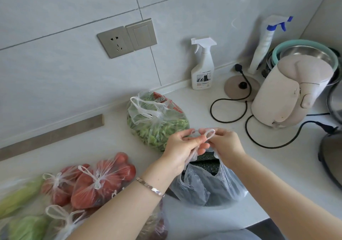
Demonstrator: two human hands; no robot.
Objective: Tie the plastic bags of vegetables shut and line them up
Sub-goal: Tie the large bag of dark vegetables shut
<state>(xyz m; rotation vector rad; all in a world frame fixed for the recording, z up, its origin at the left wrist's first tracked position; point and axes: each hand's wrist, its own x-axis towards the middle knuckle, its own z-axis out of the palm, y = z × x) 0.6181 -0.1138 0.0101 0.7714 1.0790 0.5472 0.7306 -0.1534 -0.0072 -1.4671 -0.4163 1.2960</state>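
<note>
- At the far left, tied bags of tomatoes and a bag of green vegetables lie bunched together on the tabletop, beside the left forearm.
- Behind the hands lies the bag of green beans, near the wall, its handles knotted.
- The left hand has its grip pinched on one twisted handle strand.
- The dark bag stands upright directly below both hands, its mouth not yet closed. Its handles rise steeply to the grips, so the knot probably has to be drawn down toward the bag.
- The right hand pinches the handle loop and touches the left fingers (neither hand is nearer).
- To the right, a black cord curls near the bag. The kettle and spray bottle stand well apart, and nothing blocks the pull.
</note>
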